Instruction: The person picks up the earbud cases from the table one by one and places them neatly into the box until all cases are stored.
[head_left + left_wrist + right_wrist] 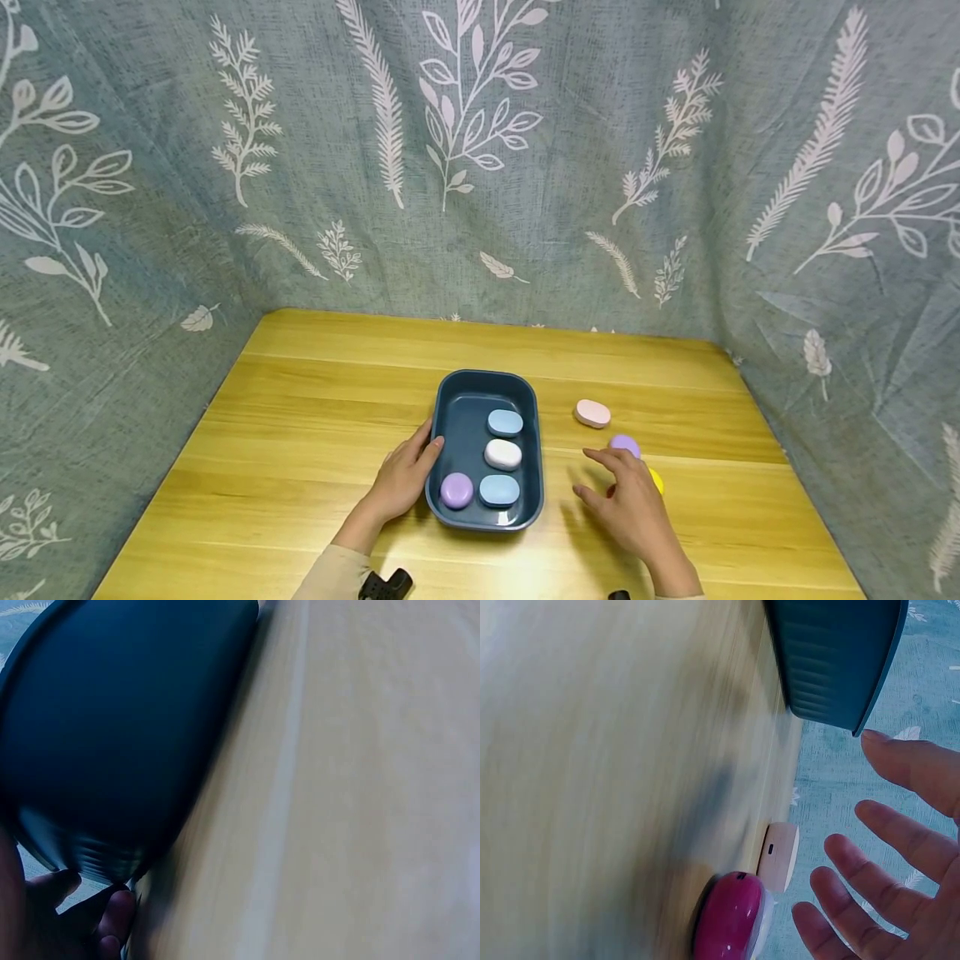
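A dark blue tray (450,392) sits mid-table with two light blue cases (505,422), a white case (502,454) and a purple case (457,490) in it. My left hand (405,479) holds the tray's left rim, thumb at the edge; the left wrist view shows the tray's outer wall (112,727) close up. My right hand (630,504) hovers open, fingers spread, just over a purple case (625,444) and a yellow case (657,481) on the table. A pink case (592,413) lies farther back. The right wrist view shows the spread fingers (900,855), a purple case (731,919) and the pink case (778,856).
The wooden table (300,433) is walled by a grey-green leaf-print cloth (480,167) on three sides. Bare tabletop lies to the left of the tray and behind it.
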{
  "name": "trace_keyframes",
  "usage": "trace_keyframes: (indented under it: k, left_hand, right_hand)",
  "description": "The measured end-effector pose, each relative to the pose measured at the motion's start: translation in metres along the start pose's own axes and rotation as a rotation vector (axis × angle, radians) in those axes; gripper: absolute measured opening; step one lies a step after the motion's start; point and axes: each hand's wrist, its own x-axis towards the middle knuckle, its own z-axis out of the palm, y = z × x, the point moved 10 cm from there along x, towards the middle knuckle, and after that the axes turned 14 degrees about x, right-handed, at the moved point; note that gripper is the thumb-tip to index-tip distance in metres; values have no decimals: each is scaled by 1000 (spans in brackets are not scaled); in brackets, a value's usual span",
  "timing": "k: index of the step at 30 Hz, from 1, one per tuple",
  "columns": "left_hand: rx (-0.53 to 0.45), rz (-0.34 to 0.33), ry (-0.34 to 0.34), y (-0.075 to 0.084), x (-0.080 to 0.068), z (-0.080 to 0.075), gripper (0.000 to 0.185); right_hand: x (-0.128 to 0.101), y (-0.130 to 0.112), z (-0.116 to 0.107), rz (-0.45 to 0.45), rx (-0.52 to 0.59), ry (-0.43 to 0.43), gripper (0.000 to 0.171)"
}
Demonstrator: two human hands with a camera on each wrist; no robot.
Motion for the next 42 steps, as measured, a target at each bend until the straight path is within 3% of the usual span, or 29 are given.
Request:
trace_keyframes:
  k: [7,16,25,42]
  left_hand:
    - [-6,-3,-6,0,0,-1,65]
    - [-14,-2,-5,1,-1,-2,65]
    - [-19,-13,-6,1,-1,-3,65]
    - [-15,-6,2,1,-1,-3,65]
  right_hand:
    - [-3,9,-4,64,-47,-29,52]
    - [-7,16,-12,85,-90,4,54]
    - [-11,36,-14,240,-116,-55,60]
    - [-15,47,-14,271,-160,-78,60]
